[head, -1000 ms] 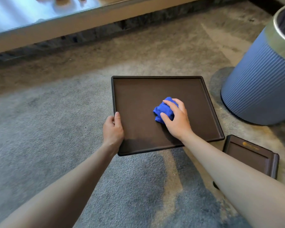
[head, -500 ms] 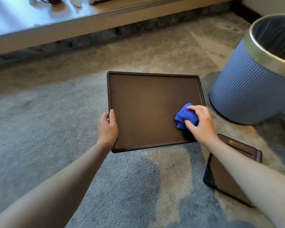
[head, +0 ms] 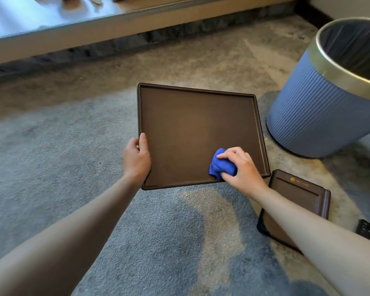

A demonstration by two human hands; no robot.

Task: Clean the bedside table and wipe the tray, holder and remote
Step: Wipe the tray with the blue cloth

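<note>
A large dark brown tray [head: 192, 124] lies over the grey carpet. My left hand [head: 137, 159] grips its left rim near the front corner, thumb over the edge. My right hand [head: 241, 169] holds a bunched blue cloth [head: 221, 165] and presses it on the tray's floor near the front right corner. A smaller brown holder [head: 301, 195] with a gold mark lies on the carpet to the right, partly hidden by my right forearm. A black remote [head: 367, 230] shows at the right edge.
A ribbed blue waste bin [head: 314, 107] with a gold rim and dark liner stands at the right, close to the tray's far right corner. A low wooden ledge [head: 115, 20] runs along the top. Patterned grey and beige carpet [head: 51, 167] covers the floor.
My right hand has swept the blue cloth from the tray's middle to its right side, then back toward the front right corner. The view shifted, and the remote has come into sight.
</note>
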